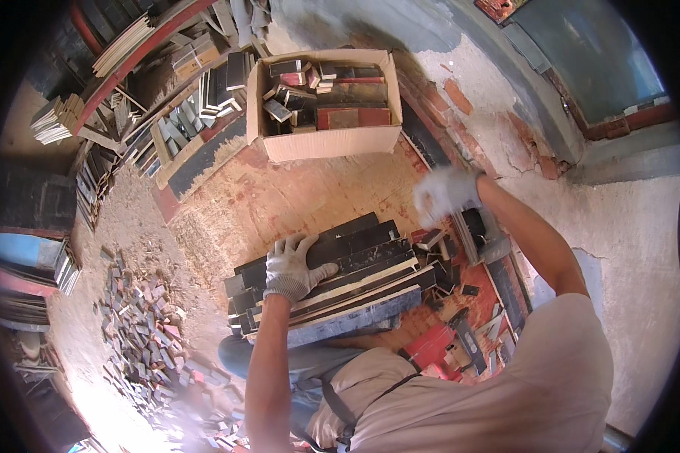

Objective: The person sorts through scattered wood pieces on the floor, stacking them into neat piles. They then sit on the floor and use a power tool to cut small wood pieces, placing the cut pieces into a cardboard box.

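A stack of black-faced wooden strips (368, 246) lies before me, close to my legs, with pale edges showing on some pieces. My left hand (296, 266), in a light knit work glove, rests on top of the stack towards its left end, fingers spread. My right hand (445, 195), also gloved, is raised beyond the stack's right end and blurred. Whether its fingers hold anything cannot be made out. Below it, small offcut blocks (439, 255) are heaped against the stack's right end.
A cardboard box (328, 144) of wood pieces stands at the far side of the board. A red power tool (430, 342) lies right of my lap. Many offcuts (144, 334) cover the floor at left. Strips (184, 122) lean behind, and a plastered wall (629, 226) bounds the right.
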A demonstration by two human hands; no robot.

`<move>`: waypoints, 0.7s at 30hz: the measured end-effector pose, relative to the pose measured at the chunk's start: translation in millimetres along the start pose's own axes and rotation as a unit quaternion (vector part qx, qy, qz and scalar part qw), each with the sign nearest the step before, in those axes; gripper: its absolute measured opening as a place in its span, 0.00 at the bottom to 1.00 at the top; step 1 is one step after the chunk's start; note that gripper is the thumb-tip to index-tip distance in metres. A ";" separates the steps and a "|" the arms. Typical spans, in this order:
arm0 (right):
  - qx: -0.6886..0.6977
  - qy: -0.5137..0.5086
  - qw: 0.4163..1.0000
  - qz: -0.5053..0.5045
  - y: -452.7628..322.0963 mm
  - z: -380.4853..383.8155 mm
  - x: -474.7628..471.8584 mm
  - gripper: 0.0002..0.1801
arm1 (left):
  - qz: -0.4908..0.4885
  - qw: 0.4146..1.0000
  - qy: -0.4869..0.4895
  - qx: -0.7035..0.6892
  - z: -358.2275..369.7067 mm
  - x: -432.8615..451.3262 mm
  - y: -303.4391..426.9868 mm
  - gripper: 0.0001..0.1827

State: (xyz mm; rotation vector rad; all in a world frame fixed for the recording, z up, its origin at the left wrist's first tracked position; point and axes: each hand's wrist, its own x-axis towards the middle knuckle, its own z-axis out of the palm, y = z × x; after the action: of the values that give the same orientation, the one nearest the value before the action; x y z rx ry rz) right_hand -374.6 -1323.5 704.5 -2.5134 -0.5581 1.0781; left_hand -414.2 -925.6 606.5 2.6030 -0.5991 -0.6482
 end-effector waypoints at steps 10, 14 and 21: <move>-0.077 0.517 0.849 0.071 -9.1 -134.6 215.4 0.37 | 0.006 1.000 0.017 -0.024 -3.3 1.3 1.3 0.48; -0.033 0.480 0.874 0.066 6.0 -137.6 222.1 0.28 | 0.008 0.999 0.024 -0.023 -1.2 3.1 0.3 0.49; 0.241 0.418 0.875 0.043 -0.7 -73.1 106.0 0.11 | -0.016 1.000 -0.008 -0.017 -4.6 -1.6 -2.8 0.49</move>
State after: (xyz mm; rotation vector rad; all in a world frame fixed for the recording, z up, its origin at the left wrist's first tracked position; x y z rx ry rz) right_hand -253.3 -1283.5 688.2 -2.2454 0.0759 0.0417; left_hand -412.3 -921.2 609.5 2.5822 -0.5482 -0.6833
